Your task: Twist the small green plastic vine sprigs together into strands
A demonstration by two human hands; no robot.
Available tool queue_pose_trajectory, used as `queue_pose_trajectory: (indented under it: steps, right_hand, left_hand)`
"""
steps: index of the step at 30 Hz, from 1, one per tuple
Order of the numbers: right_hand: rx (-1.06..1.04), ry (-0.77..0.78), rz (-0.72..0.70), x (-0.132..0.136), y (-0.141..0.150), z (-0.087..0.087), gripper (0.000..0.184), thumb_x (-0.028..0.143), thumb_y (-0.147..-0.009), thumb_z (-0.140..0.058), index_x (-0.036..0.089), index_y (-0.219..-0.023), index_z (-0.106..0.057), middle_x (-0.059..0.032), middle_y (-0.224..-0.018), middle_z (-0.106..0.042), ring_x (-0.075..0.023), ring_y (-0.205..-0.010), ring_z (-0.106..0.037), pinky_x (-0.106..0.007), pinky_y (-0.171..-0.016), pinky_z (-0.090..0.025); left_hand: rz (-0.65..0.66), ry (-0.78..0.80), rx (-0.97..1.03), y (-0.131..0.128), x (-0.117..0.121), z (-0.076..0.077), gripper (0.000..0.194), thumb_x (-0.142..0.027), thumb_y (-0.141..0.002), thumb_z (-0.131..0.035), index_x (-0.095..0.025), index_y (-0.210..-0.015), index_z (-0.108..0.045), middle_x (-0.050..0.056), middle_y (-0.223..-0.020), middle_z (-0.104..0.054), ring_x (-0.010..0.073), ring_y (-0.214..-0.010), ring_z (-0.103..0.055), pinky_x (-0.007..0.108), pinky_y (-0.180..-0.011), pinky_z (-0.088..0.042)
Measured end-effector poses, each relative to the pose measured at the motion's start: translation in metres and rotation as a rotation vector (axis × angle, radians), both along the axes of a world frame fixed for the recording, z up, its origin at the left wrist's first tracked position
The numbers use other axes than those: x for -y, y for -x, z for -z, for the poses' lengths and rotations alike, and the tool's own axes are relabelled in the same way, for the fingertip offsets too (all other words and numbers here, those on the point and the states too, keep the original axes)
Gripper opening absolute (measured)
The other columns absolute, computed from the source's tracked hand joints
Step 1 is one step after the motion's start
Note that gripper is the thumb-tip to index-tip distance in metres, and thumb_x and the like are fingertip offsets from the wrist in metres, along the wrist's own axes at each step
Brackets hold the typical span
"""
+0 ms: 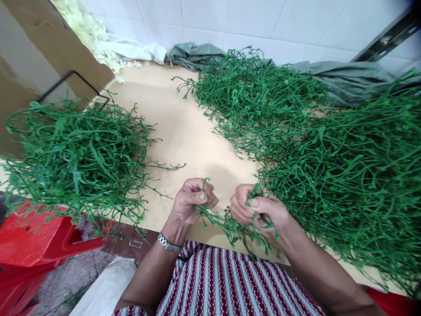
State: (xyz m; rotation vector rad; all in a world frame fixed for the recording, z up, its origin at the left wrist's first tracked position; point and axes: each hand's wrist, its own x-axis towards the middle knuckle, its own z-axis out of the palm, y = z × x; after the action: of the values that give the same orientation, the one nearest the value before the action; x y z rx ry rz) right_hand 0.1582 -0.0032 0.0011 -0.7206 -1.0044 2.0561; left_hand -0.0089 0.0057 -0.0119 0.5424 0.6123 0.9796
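Note:
Green plastic-looking plant stems (pixel 226 226) hang in a loose tangle between my two hands, low over the table's front edge. My left hand (pixel 194 199) is closed, thumb against the curled fingers, pinching the end of a stem that curves up past the thumb. Wrapped round a small bunch of the same stems is my right hand (pixel 258 206), its thumb pressed on top. To the right lies a large heap of green stems (pixel 355 175), close by my right hand. Another pile of green stems (pixel 82 158) rests at the left.
A cardboard box (pixel 36 48) stands at the back left, with a bent black wire frame (pixel 72 74) by it. Pale yellow petals (pixel 88 37) lie behind. Green cloth (pixel 194 55) runs along the tiled wall. Red stools (pixel 42 241) stand below the table (pixel 184 118) at left.

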Motion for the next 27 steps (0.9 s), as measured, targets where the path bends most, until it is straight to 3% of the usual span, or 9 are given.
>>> queue_pose_trajectory:
  steps: [7,11,15,19,22,27]
  right_hand:
    - [0.464,-0.425,0.244,-0.019,-0.030,-0.020,0.022,0.038,-0.084,-0.049,0.020,-0.072,-0.050,-0.0039,-0.075,-0.053,-0.0143,-0.063,-0.046,-0.028,-0.055,-0.036]
    - [0.710,-0.560,0.306,-0.016,-0.026,-0.018,0.015,0.035,-0.088,-0.045,0.021,-0.085,-0.049,0.0018,-0.062,-0.048,-0.0119,-0.053,-0.041,-0.025,-0.052,-0.033]
    - [0.851,-0.609,0.152,-0.010,-0.005,-0.013,0.017,0.028,-0.084,-0.051,0.020,-0.098,-0.054,-0.0001,-0.074,-0.054,-0.0114,-0.061,-0.046,-0.024,-0.056,-0.035]
    - [0.906,-0.609,0.014,-0.007,0.009,-0.012,0.038,0.024,-0.068,-0.067,0.021,-0.104,-0.054,0.0000,-0.086,-0.058,-0.0135,-0.072,-0.052,-0.025,-0.065,-0.039]
    - [0.908,-0.652,0.033,-0.006,0.014,-0.008,0.047,0.022,-0.062,-0.072,0.021,-0.106,-0.054,-0.0019,-0.097,-0.059,-0.0164,-0.083,-0.053,-0.027,-0.073,-0.040]
    - [0.923,-0.648,0.200,-0.005,0.023,0.003,0.023,0.020,-0.068,-0.067,0.020,-0.088,-0.058,-0.0010,-0.087,-0.060,-0.0159,-0.081,-0.055,-0.028,-0.073,-0.041]
  left_hand:
    - [-0.041,-0.094,-0.311,0.006,-0.005,-0.006,0.020,-0.027,-0.061,-0.071,-0.012,-0.058,-0.058,-0.001,-0.054,-0.052,0.0033,-0.040,-0.034,0.019,-0.039,-0.021]
    - [-0.027,-0.129,-0.305,0.005,-0.007,-0.004,0.015,-0.024,-0.062,-0.067,-0.011,-0.065,-0.061,0.003,-0.067,-0.061,0.0035,-0.041,-0.040,0.019,-0.041,-0.029]
    - [-0.074,-0.174,-0.331,0.001,-0.007,-0.002,0.013,-0.024,-0.067,-0.064,-0.011,-0.068,-0.061,0.001,-0.063,-0.056,0.0032,-0.042,-0.039,0.017,-0.041,-0.029]
    - [-0.116,-0.186,-0.345,-0.001,-0.005,-0.002,0.014,-0.025,-0.068,-0.065,-0.012,-0.069,-0.059,0.000,-0.063,-0.054,0.0032,-0.043,-0.041,0.016,-0.040,-0.030]
    - [-0.165,-0.151,-0.314,-0.003,-0.004,-0.002,0.016,-0.024,-0.066,-0.067,-0.013,-0.068,-0.056,-0.001,-0.065,-0.055,0.0035,-0.042,-0.043,0.016,-0.039,-0.032]
    - [-0.218,-0.076,-0.225,-0.007,-0.004,-0.003,0.017,-0.021,-0.062,-0.070,-0.013,-0.068,-0.057,0.000,-0.068,-0.059,0.0052,-0.044,-0.049,0.016,-0.039,-0.034]
